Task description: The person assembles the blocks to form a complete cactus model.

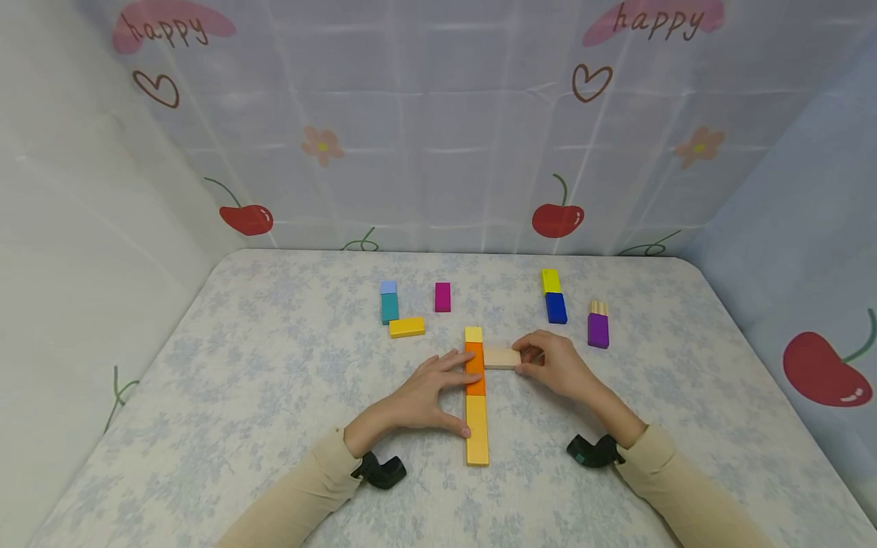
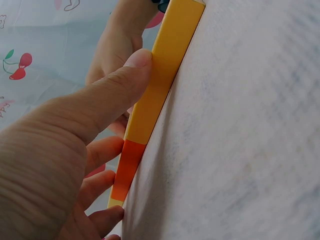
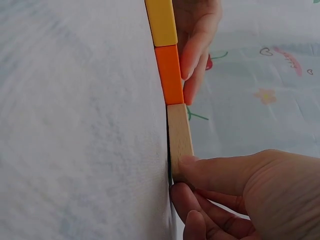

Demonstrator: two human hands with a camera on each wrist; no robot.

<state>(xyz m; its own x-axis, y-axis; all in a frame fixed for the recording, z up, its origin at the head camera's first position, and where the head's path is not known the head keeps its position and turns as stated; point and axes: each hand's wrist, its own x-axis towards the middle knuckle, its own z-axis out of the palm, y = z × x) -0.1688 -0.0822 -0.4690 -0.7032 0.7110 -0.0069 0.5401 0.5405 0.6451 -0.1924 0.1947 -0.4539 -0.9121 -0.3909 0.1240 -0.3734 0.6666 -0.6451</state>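
Blocks lie end to end in a line: a pale yellow block (image 1: 473,334), an orange block (image 1: 476,387) and a longer yellow block (image 1: 477,449) nearest the person. The left hand (image 1: 428,392) touches this line from the left, its fairly straight fingers at the orange block and its thumb against the yellow block's side. Between thumb and fingers, the right hand (image 1: 553,364) pinches the outer end of a plain wooden block (image 1: 500,358). This block lies flat, crosswise to the line. In the right wrist view the wooden block's (image 3: 179,132) inner end meets the orange block.
Behind the left hand lie a yellow block (image 1: 407,327), a teal block (image 1: 390,308), a light blue block (image 1: 388,287) and a magenta block (image 1: 442,297). At the right are lime yellow (image 1: 551,281), dark blue (image 1: 556,308) and purple blocks (image 1: 598,331), with small cream pieces (image 1: 599,307).
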